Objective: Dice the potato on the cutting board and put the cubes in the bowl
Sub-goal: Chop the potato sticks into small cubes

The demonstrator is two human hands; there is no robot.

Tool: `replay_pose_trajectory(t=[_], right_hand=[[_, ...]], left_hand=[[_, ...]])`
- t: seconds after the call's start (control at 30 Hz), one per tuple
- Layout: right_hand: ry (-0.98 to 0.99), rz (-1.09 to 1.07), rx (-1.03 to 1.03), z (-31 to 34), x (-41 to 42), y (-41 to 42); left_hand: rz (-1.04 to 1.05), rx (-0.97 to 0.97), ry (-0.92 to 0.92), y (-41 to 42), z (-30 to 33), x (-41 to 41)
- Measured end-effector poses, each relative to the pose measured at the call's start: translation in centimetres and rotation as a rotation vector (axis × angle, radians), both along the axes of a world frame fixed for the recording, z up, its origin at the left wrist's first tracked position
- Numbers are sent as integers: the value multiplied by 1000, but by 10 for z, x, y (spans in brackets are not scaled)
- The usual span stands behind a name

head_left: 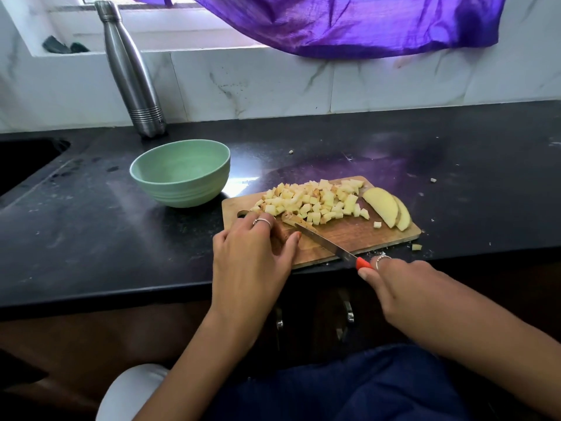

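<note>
A red-handled knife [328, 243] is gripped by the right hand [394, 278], fingers curled round its handle; the left hand [252, 253] is pressed on the cutting board [349, 235], what its fingers hold cannot be told. Potato cubes [315, 199] and 2 slices [388, 208] are piled on the board, beside the green bowl [182, 173] on the table [91, 223]

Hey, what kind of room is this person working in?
Most likely a home kitchen. A dark stone countertop runs along a marble-tiled wall, a wooden cutting board holds diced potato, and a sink edge shows at far left.
</note>
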State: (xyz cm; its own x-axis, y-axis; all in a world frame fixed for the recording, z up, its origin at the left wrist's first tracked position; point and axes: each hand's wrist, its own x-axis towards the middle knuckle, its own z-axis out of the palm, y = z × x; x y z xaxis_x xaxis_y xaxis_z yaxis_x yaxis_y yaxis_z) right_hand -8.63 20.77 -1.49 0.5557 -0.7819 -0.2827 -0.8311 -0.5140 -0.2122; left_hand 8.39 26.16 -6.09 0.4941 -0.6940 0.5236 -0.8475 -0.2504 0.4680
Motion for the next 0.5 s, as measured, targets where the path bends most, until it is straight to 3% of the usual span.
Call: replay_pose_trajectory(t=[0.17,0.37,0.5], right_hand=[[-103,-22,119,2,-15,-8],[-267,-9,65,-13,-19,8],[-314,-18,18,-20,-9,26]], left_hand=[[52,64,31,-3,0,-2],[-142,67,143,3,4,15],[-156,45,105,8,1,22]])
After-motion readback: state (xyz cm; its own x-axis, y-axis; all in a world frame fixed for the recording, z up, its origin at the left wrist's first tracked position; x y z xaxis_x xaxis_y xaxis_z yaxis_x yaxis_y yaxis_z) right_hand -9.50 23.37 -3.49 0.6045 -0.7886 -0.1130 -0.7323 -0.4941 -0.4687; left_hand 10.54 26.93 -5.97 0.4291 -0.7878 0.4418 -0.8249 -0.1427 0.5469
